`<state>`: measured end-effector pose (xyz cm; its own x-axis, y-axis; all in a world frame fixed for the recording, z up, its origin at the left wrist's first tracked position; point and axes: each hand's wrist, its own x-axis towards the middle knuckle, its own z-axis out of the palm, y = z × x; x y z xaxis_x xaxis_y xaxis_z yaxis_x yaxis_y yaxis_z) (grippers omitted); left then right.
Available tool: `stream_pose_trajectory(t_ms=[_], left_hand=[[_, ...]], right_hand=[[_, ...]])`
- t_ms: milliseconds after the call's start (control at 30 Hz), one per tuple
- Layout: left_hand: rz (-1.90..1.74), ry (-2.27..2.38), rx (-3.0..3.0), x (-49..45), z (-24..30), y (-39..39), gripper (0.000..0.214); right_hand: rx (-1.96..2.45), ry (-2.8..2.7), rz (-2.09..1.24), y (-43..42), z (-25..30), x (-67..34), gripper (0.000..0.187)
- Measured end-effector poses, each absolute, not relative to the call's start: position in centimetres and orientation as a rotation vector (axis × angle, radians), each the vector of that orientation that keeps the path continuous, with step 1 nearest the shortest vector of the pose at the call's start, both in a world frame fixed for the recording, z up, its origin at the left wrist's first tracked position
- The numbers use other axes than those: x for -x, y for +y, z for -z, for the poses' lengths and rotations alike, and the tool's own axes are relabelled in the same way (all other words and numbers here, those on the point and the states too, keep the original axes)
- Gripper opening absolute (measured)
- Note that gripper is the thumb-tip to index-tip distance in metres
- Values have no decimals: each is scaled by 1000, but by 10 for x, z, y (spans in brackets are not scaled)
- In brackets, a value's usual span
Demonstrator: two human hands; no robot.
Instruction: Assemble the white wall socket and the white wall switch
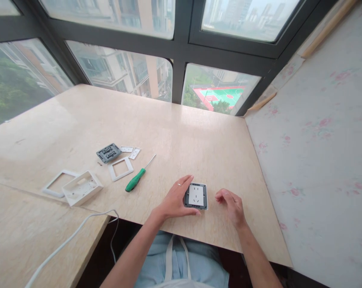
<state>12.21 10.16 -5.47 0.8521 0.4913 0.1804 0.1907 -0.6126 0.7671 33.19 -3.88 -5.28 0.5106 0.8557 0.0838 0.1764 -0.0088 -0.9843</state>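
Near the front edge of the table lies a wall socket (196,195), its white face up inside a dark grey frame, with slot holes showing. My left hand (177,200) grips it from the left, thumb along the near side and fingers at the far side. Just right of the socket, apart from it, my right hand (231,204) is closed with its fingers curled together. Whatever it may hold is hidden. To the left rests a screwdriver (135,180) with a green handle, its shaft pointing away from me.
A second grey socket frame (109,153), small white plates (135,153), a white cover frame (121,169), another cover frame (61,183) and a white mounting box (82,189) lie on the left. A white cable (75,231) crosses the lower left. Windows and a papered wall (321,160) border the table.
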Motion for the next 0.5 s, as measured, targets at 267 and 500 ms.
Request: stream_pose_trajectory(t_ms=[267, 500], left_hand=[[-644, 602, -1848, -123, 56, 103, 75], [-837, 637, -1436, -128, 64, 106, 45]], right_hand=[[1424, -805, -755, -43, 64, -341, 38], [1361, -662, -746, -37, 63, -339, 27]])
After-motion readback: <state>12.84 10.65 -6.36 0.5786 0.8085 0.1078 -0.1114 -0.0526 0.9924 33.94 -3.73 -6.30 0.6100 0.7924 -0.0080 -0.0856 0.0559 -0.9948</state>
